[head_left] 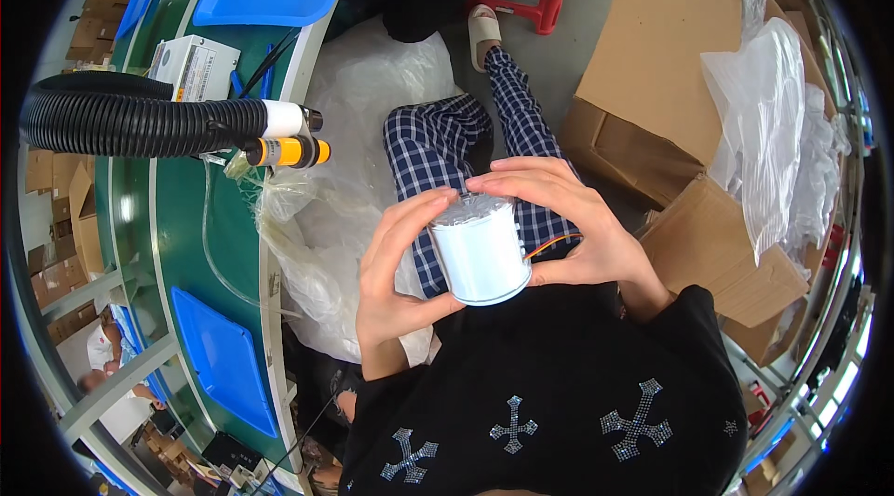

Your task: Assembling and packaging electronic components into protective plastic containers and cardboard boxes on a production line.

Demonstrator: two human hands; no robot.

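Both hands are gripping a white cylinder between them, holding it up above the checked trouser legs and in front of the black shirt. The left hand is pinching it from one side, with the thumb pressing near the base and the fingers curling toward the upper rim. The right hand is closing on the other side, its fingers reaching over the top and its thumb bracing low.

As for progress, the cylinder is being held off the green surface, and coloured wires are coming out of its side, so that part is looking attached. A shiny, crinkled layer is showing on top; whether it is wrapping or part of the cylinder, I cannot tell. The wires' far end is hiding behind the right hand, so whether they are joining anything is unclear. Blue trays are lying on the surface, well apart from the cylinder. What is remaining is not showing.
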